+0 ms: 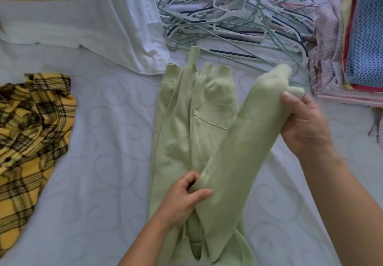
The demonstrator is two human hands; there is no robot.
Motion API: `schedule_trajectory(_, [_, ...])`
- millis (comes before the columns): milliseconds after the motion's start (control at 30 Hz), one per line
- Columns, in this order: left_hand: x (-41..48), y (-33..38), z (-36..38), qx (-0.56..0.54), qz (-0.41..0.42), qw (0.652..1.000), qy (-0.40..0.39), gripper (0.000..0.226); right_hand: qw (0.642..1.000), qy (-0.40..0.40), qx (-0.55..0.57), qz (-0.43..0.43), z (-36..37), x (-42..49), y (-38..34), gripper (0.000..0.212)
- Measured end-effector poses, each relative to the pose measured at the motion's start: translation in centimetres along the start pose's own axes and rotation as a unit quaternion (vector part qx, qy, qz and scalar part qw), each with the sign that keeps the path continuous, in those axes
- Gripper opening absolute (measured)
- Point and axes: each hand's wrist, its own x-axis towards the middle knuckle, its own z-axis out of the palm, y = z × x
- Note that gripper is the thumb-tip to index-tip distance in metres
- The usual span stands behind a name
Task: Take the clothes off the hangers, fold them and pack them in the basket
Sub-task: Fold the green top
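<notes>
Head view: green sweater [186,124] lying lengthwise away on the bed [107,141], sleeve end pinched in right hand [304,124], left hand [186,193] pinching its base, nearer the body.

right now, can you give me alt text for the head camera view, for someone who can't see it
Two hands fold a light green garment on a pale bedsheet: the left hand pinches it near the middle, the right hand lifts a sleeve. Loose hangers lie beyond, folded clothes stack on the right, and a yellow plaid shirt lies left.
</notes>
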Motion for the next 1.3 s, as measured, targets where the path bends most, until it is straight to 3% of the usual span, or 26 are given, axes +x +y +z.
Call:
schedule_trajectory(67, [-0.9,-0.7,-1.3,-0.124,-0.005,0.990,0.071,0.044,0.998,-0.053,-0.012,-0.031,2.9,1.3,-0.8,0.018])
schedule_trajectory(133, [-0.8,-1.3,-2.1,-0.166,-0.013,0.977,0.134,0.035,0.996,-0.045,-0.054,-0.050,5.4,4.2,0.0,0.018])
schedule_trajectory(200, [0.1,-1.4,-2.4,-0.136,-0.030,0.976,0.170,0.015,0.991,-0.026,-0.128,-0.020,6.8,7.4,2.4,0.011])
schedule_trajectory(300, [1.6,-2.0,-2.5,-0.088,-0.050,0.974,0.203,0.005,0.958,-0.008,-0.270,0.092,5.2,9.6,7.1,0.040])
schedule_trajectory(367, [1.9,-2.5,-2.6,-0.075,-0.048,0.972,0.219,0.007,0.950,0.027,-0.301,0.074,3.4,8.4,8.9,0.046])
schedule_trajectory(533, [-0.2,-2.6,-2.2,-0.037,-0.015,0.968,0.247,0.017,0.910,0.054,-0.409,-0.030,-1.6,-1.8,11.5,0.032])
schedule_trajectory(633, [-2.5,-3.9,-4.3,0.134,0.007,0.914,0.382,0.027,0.900,0.058,-0.419,0.102,-4.4,-9.5,13.5,0.038])
schedule_trajectory(667, [-3.2,-4.5,-4.9,0.145,-0.024,0.910,0.388,0.038,0.896,0.051,-0.411,0.159,-5.0,-11.7,14.1,0.044])
schedule_trajectory(767, [-5.0,-5.8,-4.8,0.117,-0.159,0.934,0.298,0.063,0.875,0.027,-0.418,0.244,-5.6,-15.3,15.2,0.050])
schedule_trajectory(833, [-5.8,-5.9,-4.4,0.105,-0.194,0.942,0.253,0.063,0.857,0.018,-0.442,0.264,-5.6,-15.8,14.9,0.037])
schedule_trajectory(900, [-6.9,-5.7,-4.6,0.045,-0.194,0.956,0.213,0.073,0.862,-0.001,-0.401,0.309,-6.4,-16.2,14.1,0.027])
schedule_trajectory(933, [-7.7,-5.5,-4.8,0.029,-0.187,0.961,0.200,0.079,0.870,-0.023,-0.364,0.331,-7.0,-16.6,13.5,0.035])
schedule_trajectory(1033, [-10.4,-5.6,-5.9,0.052,-0.193,0.964,0.176,0.100,0.872,-0.084,-0.296,0.381,-9.1,-18.3,11.5,0.101])
schedule_trajectory(1100, [-12.1,-5.2,-6.3,0.038,-0.190,0.969,0.157,0.109,0.871,-0.137,-0.292,0.370,-9.6,-19.4,9.8,0.116])
schedule_trajectory(1167, [-12.6,-3.5,-6.6,0.025,-0.177,0.971,0.157,0.104,0.883,-0.174,-0.281,0.333,-8.4,-19.1,7.3,0.106])
schedule_trajectory(1267, [-9.9,2.1,-6.2,0.005,-0.127,0.981,0.150,0.035,0.916,-0.171,-0.276,0.237,-6.3,-15.0,4.1,0.035])
schedule_trajectory(1300, [-8.1,4.0,-6.5,-0.004,-0.109,0.982,0.155,0.023,0.920,-0.189,-0.270,0.214,-4.9,-13.0,2.9,0.024])
